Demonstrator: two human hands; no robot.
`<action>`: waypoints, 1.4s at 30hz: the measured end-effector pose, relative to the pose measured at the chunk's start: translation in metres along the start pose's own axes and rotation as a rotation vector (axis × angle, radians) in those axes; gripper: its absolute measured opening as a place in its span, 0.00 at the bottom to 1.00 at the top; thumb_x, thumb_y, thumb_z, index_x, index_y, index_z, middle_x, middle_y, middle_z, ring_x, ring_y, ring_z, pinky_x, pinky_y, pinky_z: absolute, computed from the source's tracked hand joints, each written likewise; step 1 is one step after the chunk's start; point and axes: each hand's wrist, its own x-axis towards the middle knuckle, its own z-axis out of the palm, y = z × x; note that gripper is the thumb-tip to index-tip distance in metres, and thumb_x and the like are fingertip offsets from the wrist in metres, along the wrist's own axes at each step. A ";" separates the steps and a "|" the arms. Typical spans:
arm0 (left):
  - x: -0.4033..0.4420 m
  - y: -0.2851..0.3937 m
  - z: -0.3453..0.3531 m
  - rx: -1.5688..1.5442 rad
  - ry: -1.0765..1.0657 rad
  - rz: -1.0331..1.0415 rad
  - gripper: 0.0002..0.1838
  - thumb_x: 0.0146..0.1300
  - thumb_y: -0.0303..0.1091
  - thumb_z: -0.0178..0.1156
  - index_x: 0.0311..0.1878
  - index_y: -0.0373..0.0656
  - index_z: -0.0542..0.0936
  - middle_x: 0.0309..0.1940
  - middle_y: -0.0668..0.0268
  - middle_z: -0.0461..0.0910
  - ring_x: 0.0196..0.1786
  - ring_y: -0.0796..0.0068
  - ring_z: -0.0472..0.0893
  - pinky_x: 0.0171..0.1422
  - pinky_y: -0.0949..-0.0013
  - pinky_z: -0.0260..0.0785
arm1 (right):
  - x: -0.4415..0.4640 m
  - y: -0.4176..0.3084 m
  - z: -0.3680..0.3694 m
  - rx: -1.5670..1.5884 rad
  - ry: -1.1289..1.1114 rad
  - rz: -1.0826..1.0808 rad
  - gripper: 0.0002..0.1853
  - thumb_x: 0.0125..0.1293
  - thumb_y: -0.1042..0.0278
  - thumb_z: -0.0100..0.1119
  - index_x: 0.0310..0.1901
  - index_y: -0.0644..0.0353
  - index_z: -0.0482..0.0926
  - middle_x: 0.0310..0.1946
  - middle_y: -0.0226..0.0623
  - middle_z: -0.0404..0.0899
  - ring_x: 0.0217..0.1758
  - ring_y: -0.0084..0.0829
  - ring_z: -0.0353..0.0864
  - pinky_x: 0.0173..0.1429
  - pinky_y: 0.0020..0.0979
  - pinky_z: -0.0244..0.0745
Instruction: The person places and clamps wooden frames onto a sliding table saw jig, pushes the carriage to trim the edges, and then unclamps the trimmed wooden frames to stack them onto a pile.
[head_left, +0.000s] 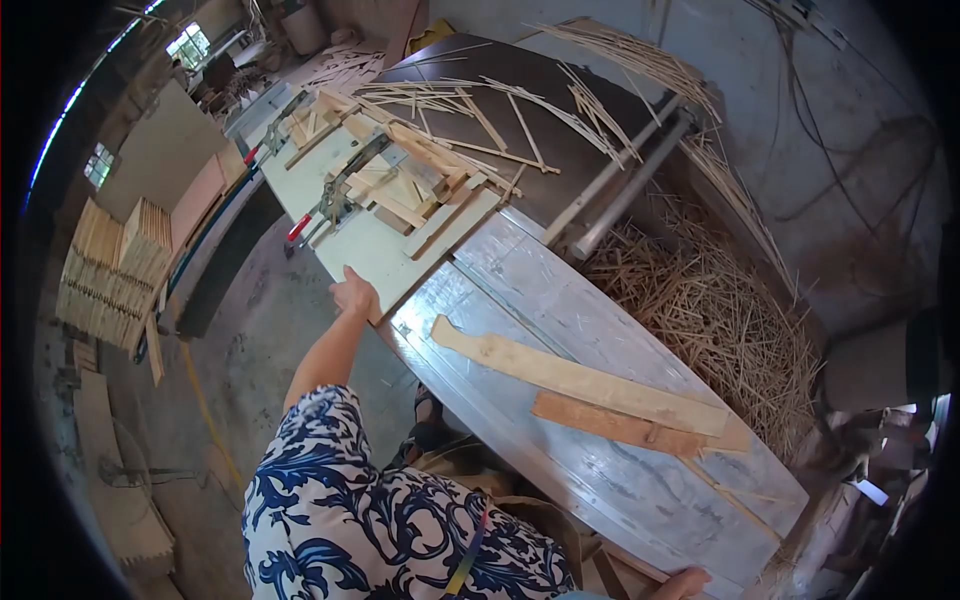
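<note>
My left hand [355, 294] is at the near edge of a pale board [375, 262], its thumb raised and its fingers around the board's corner. Wooden blocks and clamps with red handles [298, 228] are mounted on that board. At the bottom right, my right hand [686, 584] rests by the near edge of the metal table [480, 400]; its fingers are mostly hidden. Between the hands a shaped pale wooden piece [590, 380] lies on the metal, beside an orange-brown strip [610, 424].
Thin offcuts lie on a dark panel [470, 60] behind the table. Metal rails [640, 180] stick out over a large heap of wood scraps [730, 320]. Stacked wooden pieces [110, 270] stand at the left, and a yellow cable [205, 410] crosses the floor.
</note>
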 end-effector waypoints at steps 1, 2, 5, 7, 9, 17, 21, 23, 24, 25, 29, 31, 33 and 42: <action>0.002 0.005 -0.005 -0.006 -0.012 -0.006 0.46 0.73 0.66 0.51 0.66 0.23 0.68 0.64 0.33 0.75 0.67 0.34 0.76 0.72 0.46 0.69 | -0.003 0.000 -0.019 -0.010 0.014 0.015 0.24 0.70 0.59 0.64 0.59 0.70 0.79 0.45 0.55 0.86 0.51 0.58 0.86 0.53 0.51 0.82; 0.006 0.009 -0.012 -0.002 -0.024 -0.009 0.46 0.73 0.66 0.51 0.66 0.23 0.68 0.64 0.33 0.75 0.67 0.34 0.76 0.72 0.45 0.69 | -0.010 0.001 -0.036 -0.024 0.033 0.035 0.24 0.70 0.59 0.64 0.59 0.70 0.79 0.45 0.55 0.86 0.51 0.58 0.86 0.53 0.51 0.82; 0.004 0.038 -0.048 0.013 -0.082 0.019 0.42 0.75 0.63 0.50 0.64 0.23 0.67 0.61 0.31 0.75 0.65 0.36 0.77 0.70 0.46 0.69 | -0.033 -0.009 -0.088 -0.074 0.103 0.095 0.23 0.71 0.59 0.62 0.60 0.70 0.79 0.46 0.56 0.86 0.52 0.59 0.86 0.54 0.52 0.82; 0.027 0.045 -0.062 0.034 -0.165 0.031 0.41 0.76 0.61 0.50 0.64 0.22 0.67 0.61 0.30 0.76 0.65 0.35 0.77 0.70 0.46 0.68 | -0.056 -0.034 -0.119 -0.098 0.161 0.121 0.23 0.72 0.59 0.62 0.60 0.70 0.79 0.46 0.56 0.86 0.52 0.59 0.86 0.54 0.52 0.81; 0.032 0.041 -0.084 0.010 -0.270 0.139 0.39 0.77 0.58 0.49 0.63 0.21 0.66 0.59 0.31 0.77 0.63 0.34 0.78 0.68 0.45 0.68 | -0.089 -0.078 -0.151 -0.073 0.267 0.130 0.23 0.73 0.59 0.61 0.60 0.70 0.79 0.46 0.56 0.86 0.52 0.59 0.86 0.55 0.53 0.81; 0.334 0.111 -0.182 0.078 -1.083 0.466 0.12 0.69 0.35 0.67 0.46 0.35 0.84 0.31 0.61 0.87 0.29 0.72 0.85 0.37 0.65 0.81 | -0.516 -0.443 -0.198 1.144 0.271 -0.757 0.20 0.81 0.64 0.53 0.63 0.72 0.77 0.55 0.53 0.82 0.56 0.47 0.82 0.65 0.42 0.76; 0.554 0.251 -0.155 0.049 -0.105 1.019 0.13 0.66 0.37 0.69 0.43 0.36 0.84 0.33 0.53 0.86 0.37 0.58 0.86 0.46 0.59 0.80 | -0.760 -0.582 -0.208 0.998 -0.343 -1.218 0.16 0.79 0.63 0.52 0.55 0.66 0.82 0.39 0.44 0.85 0.39 0.32 0.85 0.46 0.32 0.79; 0.635 0.296 -0.128 0.117 0.032 1.083 0.15 0.66 0.40 0.69 0.44 0.36 0.83 0.33 0.50 0.86 0.40 0.52 0.86 0.48 0.55 0.80 | -0.852 -0.621 -0.213 0.927 -0.550 -1.128 0.16 0.79 0.63 0.51 0.57 0.66 0.80 0.38 0.45 0.84 0.38 0.31 0.85 0.45 0.30 0.79; 0.669 0.310 -0.102 0.168 0.055 1.141 0.17 0.67 0.44 0.68 0.43 0.36 0.83 0.34 0.48 0.86 0.42 0.49 0.86 0.49 0.53 0.79 | -0.886 -0.641 -0.203 0.923 -0.703 -1.050 0.18 0.79 0.63 0.51 0.61 0.66 0.77 0.36 0.43 0.83 0.35 0.30 0.84 0.43 0.31 0.79; 0.696 0.317 -0.076 0.220 0.075 1.197 0.19 0.68 0.47 0.66 0.43 0.37 0.83 0.35 0.46 0.86 0.43 0.45 0.86 0.50 0.50 0.79 | -0.911 -0.657 -0.192 0.914 -0.854 -0.965 0.21 0.79 0.64 0.52 0.66 0.66 0.73 0.34 0.42 0.82 0.32 0.29 0.83 0.42 0.32 0.79; 0.725 0.323 -0.016 0.592 -0.396 1.126 0.25 0.72 0.57 0.59 0.41 0.39 0.81 0.36 0.44 0.85 0.43 0.39 0.85 0.48 0.41 0.76 | -0.981 -0.684 -0.171 0.990 -0.759 -0.698 0.27 0.79 0.62 0.53 0.73 0.65 0.64 0.28 0.38 0.79 0.28 0.28 0.79 0.38 0.34 0.77; 0.736 0.321 0.001 0.636 -0.409 1.109 0.28 0.76 0.59 0.52 0.39 0.41 0.81 0.33 0.44 0.85 0.41 0.38 0.85 0.44 0.40 0.76 | -1.029 -0.704 -0.196 1.093 -0.651 -0.516 0.29 0.81 0.60 0.52 0.75 0.65 0.59 0.25 0.34 0.78 0.21 0.23 0.75 0.27 0.29 0.71; 0.743 0.315 0.011 0.579 -0.380 1.177 0.27 0.77 0.58 0.51 0.36 0.40 0.80 0.29 0.46 0.85 0.36 0.38 0.85 0.39 0.41 0.75 | -1.035 -0.707 -0.187 1.015 -0.530 -0.505 0.29 0.80 0.58 0.53 0.74 0.65 0.60 0.22 0.32 0.76 0.20 0.22 0.73 0.26 0.29 0.70; 0.721 0.326 -0.001 0.608 -0.328 1.251 0.29 0.78 0.58 0.50 0.33 0.39 0.78 0.27 0.45 0.83 0.33 0.38 0.83 0.35 0.41 0.73 | -1.024 -0.714 -0.169 0.897 -0.419 -0.465 0.31 0.80 0.58 0.54 0.75 0.67 0.59 0.18 0.30 0.72 0.20 0.22 0.71 0.26 0.29 0.67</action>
